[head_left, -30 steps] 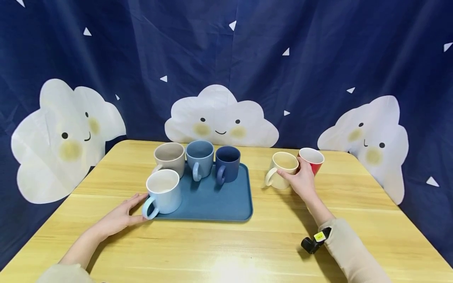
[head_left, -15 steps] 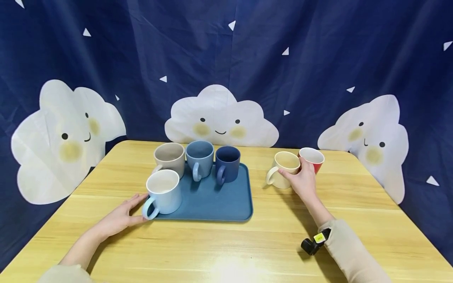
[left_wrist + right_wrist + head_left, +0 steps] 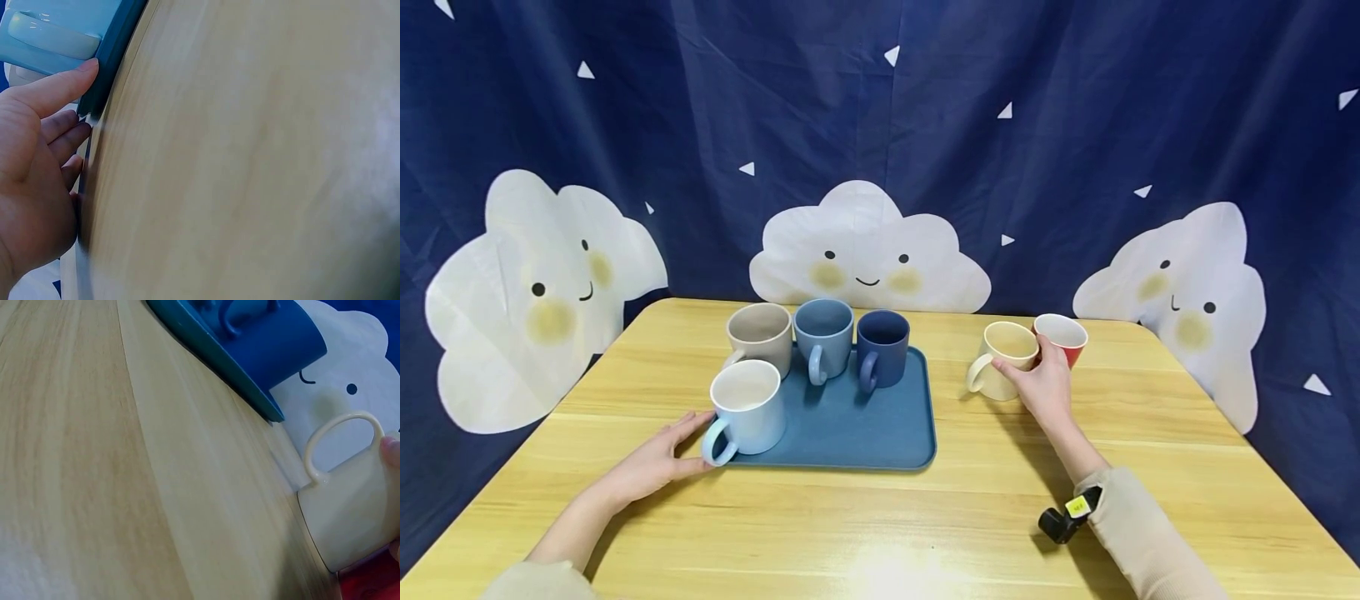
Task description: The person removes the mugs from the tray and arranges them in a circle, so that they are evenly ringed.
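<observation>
A pale yellow mug (image 3: 998, 385) stands at the right of the table, its handle pointing left. My right hand (image 3: 1045, 383) grips it near the rim, thumb on the near side and fingers on the right side. A red mug (image 3: 1072, 357) with a white inside stands just behind that hand, partly hidden. At the left, my left hand (image 3: 647, 465) touches the near left corner of a blue tray (image 3: 850, 446). In the left wrist view its thumb (image 3: 78, 74) lies against the tray's edge, the fingers spread along the side. A light blue mug (image 3: 760, 425) sits beside this hand.
Along the tray's back stand a taupe mug (image 3: 763, 346), a grey-blue mug (image 3: 827, 346) and a navy mug (image 3: 891, 358). A dark blue curtain (image 3: 880, 108) with cloud faces hangs behind the wooden table (image 3: 865, 525).
The yellow mug has shifted slightly right, towards the red mug, with my right hand on it. My left hand, the tray and its mugs have stayed put.
</observation>
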{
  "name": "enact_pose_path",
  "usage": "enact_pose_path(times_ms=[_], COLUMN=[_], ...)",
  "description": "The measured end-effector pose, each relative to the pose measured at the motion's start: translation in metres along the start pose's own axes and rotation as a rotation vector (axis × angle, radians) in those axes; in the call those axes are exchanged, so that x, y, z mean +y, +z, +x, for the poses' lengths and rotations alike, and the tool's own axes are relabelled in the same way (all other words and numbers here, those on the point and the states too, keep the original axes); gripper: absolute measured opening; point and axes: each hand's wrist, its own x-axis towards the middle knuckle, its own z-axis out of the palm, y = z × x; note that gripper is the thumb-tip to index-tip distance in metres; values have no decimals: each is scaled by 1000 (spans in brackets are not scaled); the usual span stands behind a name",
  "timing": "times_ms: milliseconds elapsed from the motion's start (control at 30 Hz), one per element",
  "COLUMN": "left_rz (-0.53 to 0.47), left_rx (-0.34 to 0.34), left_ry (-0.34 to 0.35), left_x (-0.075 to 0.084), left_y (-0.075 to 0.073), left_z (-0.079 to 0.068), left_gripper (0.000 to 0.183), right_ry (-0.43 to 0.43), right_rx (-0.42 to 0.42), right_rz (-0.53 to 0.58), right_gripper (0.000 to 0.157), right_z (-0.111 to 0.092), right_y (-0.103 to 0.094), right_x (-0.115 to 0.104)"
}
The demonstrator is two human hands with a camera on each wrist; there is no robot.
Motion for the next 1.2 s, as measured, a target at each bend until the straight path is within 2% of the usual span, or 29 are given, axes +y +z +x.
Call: enact_pose_path(times_ms=[133, 233, 400, 533, 733, 867, 1000, 1200], left_rz=[1, 8, 5, 9, 25, 26, 39, 63], left_rx=[3, 4, 4, 3, 6, 5, 7, 3], left_ry=[-3, -3, 7, 10, -8, -32, -39, -39], left_x=[-1, -2, -2, -2, 0, 1, 1, 0], left_y=[0, 0, -1, -1, -1, -1, -2, 0], left_z=[0, 0, 0, -1, -2, -3, -3, -2], left_gripper=[79, 79, 79, 78, 79, 80, 80, 81], right_ry=[-19, -13, 58, 91, 22, -51, -108, -110], right_rx=[10, 25, 43, 40, 36, -2, -78, -220], right_rz=[15, 81, 246, 312, 388, 465, 552, 678], right_gripper=[65, 64, 67, 67, 49, 40, 37, 43], right_z=[-1, -3, -5, -7, -9, -11, -16, -30], right_y=[0, 0, -6, -14, -22, -14, 3, 32], right_x=[-1, -2, -10, -20, -49, -75, -102, -139])
